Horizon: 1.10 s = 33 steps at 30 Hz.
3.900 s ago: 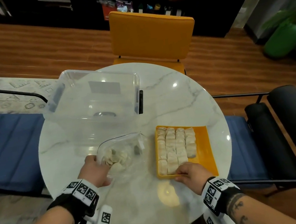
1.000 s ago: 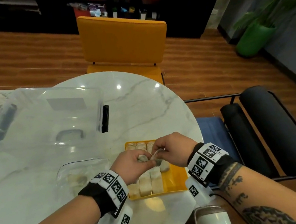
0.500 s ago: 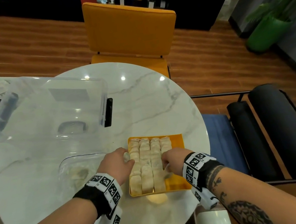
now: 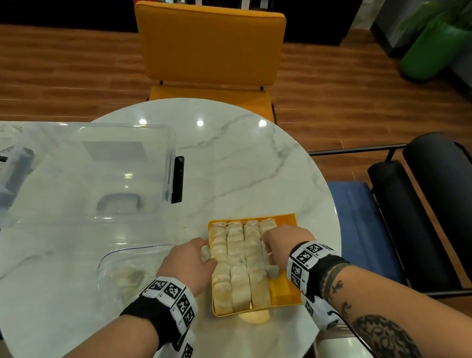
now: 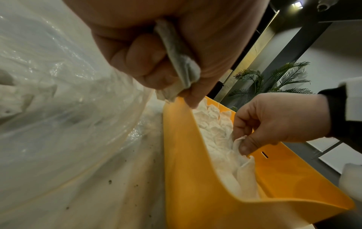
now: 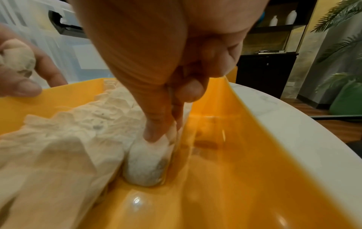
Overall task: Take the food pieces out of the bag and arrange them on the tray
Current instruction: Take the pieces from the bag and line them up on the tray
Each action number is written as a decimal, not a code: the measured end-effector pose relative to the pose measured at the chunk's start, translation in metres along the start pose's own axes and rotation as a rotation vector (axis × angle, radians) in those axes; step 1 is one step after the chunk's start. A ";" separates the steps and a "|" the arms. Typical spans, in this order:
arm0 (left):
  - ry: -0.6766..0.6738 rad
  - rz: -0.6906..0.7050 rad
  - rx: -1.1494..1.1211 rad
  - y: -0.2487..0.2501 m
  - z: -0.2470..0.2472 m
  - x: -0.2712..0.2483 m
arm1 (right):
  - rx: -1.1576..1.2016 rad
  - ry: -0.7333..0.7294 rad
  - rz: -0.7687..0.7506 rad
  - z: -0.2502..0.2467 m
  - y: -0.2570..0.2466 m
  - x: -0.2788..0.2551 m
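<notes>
Fingers of my right hand (image 4: 284, 240) curl down into the orange tray (image 4: 286, 293), pinching a pale food piece (image 6: 146, 164) and setting it upright at the near end of the short fourth row, against the packed rows of food pieces (image 4: 238, 266). My left hand (image 4: 188, 263) hovers at the tray's left edge, fingers closed round a second piece (image 5: 177, 62), thumb tip touching the rim. Left of it lies the clear bag (image 4: 126, 275) on the marble tabletop (image 4: 241, 162), a few pieces inside. A clear plastic bin (image 4: 80, 178) stands at the far left, and an orange chair (image 4: 212, 37) beyond.

A second ago both hands met above the tray, pulling two pieces apart; since then they have separated and dropped to the tray, each with its own piece.
</notes>
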<state>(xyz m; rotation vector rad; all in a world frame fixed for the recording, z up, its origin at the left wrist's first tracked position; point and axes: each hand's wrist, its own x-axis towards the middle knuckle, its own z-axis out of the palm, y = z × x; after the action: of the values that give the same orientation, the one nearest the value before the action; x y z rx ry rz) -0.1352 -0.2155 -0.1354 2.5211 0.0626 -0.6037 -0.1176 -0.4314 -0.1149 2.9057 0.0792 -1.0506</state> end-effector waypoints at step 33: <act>-0.459 -0.291 -1.496 0.051 -0.024 -0.034 | 1.156 0.481 -0.320 -0.012 -0.031 -0.093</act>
<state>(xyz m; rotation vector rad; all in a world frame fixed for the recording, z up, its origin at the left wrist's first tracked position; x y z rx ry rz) -0.1476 -0.2441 -0.0773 0.9109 0.5017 -0.7943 -0.1833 -0.4026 -0.0465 4.2688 -0.0848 -0.3988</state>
